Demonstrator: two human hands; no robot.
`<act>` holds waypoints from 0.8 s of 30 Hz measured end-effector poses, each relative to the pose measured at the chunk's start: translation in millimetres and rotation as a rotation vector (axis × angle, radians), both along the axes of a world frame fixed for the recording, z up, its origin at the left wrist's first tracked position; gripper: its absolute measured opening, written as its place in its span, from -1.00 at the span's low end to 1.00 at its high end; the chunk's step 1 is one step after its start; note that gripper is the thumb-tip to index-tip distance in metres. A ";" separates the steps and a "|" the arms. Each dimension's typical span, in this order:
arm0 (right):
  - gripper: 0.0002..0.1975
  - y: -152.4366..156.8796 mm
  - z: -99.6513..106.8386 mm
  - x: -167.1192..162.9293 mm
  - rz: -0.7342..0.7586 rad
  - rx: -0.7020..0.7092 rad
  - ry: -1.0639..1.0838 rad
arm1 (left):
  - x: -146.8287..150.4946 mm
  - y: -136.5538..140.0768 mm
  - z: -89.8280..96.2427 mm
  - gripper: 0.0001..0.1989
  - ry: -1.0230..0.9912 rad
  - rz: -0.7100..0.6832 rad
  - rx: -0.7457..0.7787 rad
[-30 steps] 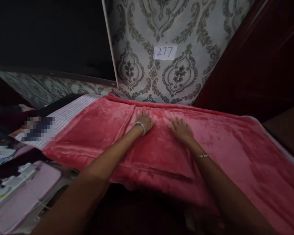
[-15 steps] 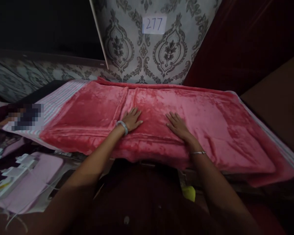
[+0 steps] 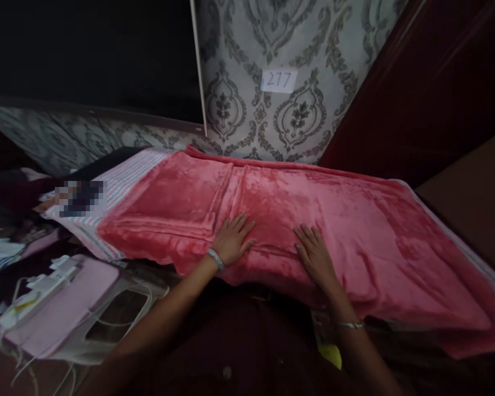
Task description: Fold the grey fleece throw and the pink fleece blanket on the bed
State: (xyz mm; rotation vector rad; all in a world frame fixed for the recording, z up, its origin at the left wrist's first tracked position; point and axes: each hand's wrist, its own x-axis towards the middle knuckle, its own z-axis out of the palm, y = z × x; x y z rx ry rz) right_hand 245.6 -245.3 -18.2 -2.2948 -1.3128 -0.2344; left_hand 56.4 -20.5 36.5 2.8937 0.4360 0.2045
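Note:
A plush pink-red blanket (image 3: pixel 363 236) lies spread over a long surface, with a folded section on its left part and middle. My left hand (image 3: pixel 232 240) rests flat on it near the front edge of the fold, fingers spread; a grey bangle circles that wrist. Palm down, my right hand (image 3: pixel 314 253) lies to the right on the same fabric, its fingers stretched forward, with a thin bracelet at the wrist. Neither hand grasps anything. Beneath the blanket a striped cloth (image 3: pixel 124 179) shows at the left end and along the right edge.
A large dark screen (image 3: pixel 91 60) hangs on the patterned wall at the left. A paper marked 277 (image 3: pixel 279 81) is stuck on that wall. At lower left lie a white power strip (image 3: pixel 45 294), cables and a pink flat case (image 3: pixel 78 308). A dark red panel (image 3: pixel 433 82) stands at right.
Both hands have slid back toward me over the blanket, staying flat, down to the front edge of the fold. The camera view has shifted, so the scene sits lower and further right.

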 end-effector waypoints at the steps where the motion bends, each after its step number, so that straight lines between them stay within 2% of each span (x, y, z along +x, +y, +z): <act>1: -0.40 -0.6 0.0 0.6 0.012 0.016 -0.005 | -4.5 -1.2 -0.5 -0.41 -0.014 0.012 -0.013; 5: -0.40 -3.5 -5.2 2.6 0.047 0.045 -0.032 | -30.9 -6.4 -5.9 -0.42 -0.044 0.013 -0.080; 8: -0.42 -8.0 -20.9 11.2 0.087 0.099 -0.082 | -57.9 -3.3 -2.5 -0.48 -0.128 -0.034 -0.186; 10: -0.43 -10.9 -35.2 20.9 0.153 0.144 -0.126 | -79.3 9.5 6.3 -0.53 -0.269 -0.004 -0.244; 12: -0.44 -12.6 -48.7 30.4 0.214 0.184 -0.158 | -103.2 34.9 18.4 -0.55 -0.454 0.168 -0.214; 14: -0.45 -13.0 -58.5 36.6 0.245 0.207 -0.166 | -127.9 71.3 30.5 -0.58 -0.624 0.441 -0.106; 17: -0.46 -11.8 -64.4 38.3 0.233 0.205 -0.154 | -158.1 131.7 41.2 -0.58 -0.695 0.807 -0.029; 20: -0.45 -9.2 -62.9 34.2 0.187 0.194 -0.141 | -172.7 175.2 39.0 -0.47 -0.648 1.039 -0.221; 22: -0.45 -7.1 -59.7 30.2 0.159 0.187 -0.139 | -176.7 190.1 32.4 -0.46 -0.630 1.101 -0.346; 24: -0.45 -5.1 -55.7 26.6 0.140 0.179 -0.144 | -180.5 197.6 25.2 -0.49 -0.619 1.146 -0.400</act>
